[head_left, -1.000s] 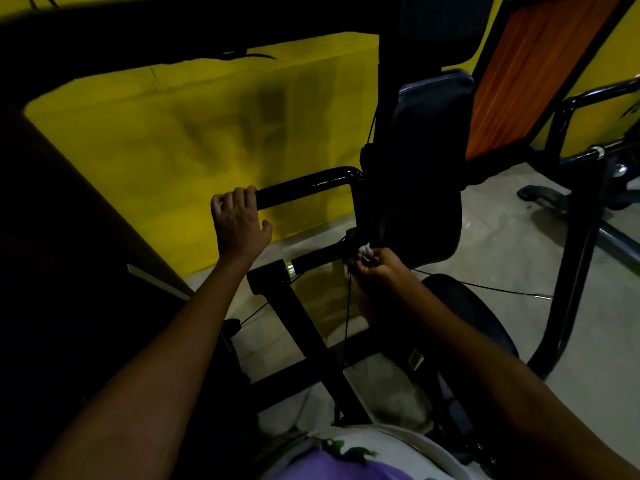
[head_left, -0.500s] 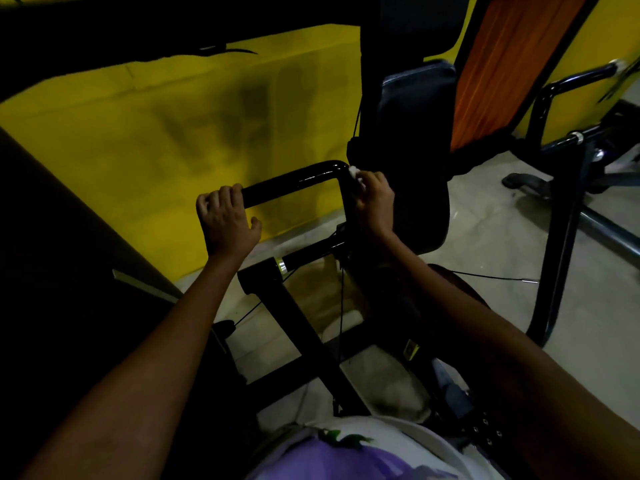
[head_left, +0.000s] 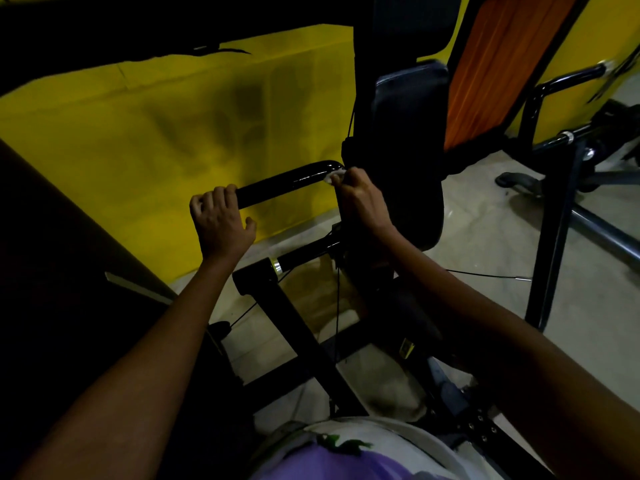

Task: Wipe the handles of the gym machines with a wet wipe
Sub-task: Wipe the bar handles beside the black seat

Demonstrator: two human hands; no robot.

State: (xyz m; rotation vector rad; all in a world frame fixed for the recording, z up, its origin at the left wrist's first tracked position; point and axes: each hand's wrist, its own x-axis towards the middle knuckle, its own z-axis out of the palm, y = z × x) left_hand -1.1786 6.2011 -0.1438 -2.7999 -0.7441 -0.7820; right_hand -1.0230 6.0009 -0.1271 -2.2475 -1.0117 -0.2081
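Near the middle of the frame the left hand (head_left: 221, 223) curls its fingers over the lower left end of the glossy black handle (head_left: 287, 183), which slopes up to the right against the yellow wall (head_left: 156, 140). The right hand (head_left: 362, 202) is closed around a small white wet wipe (head_left: 335, 176), pressing it to the handle's bend at its upper right end, just left of the dark seat pad (head_left: 408, 140). Both forearms reach in from the bottom corners of the frame.
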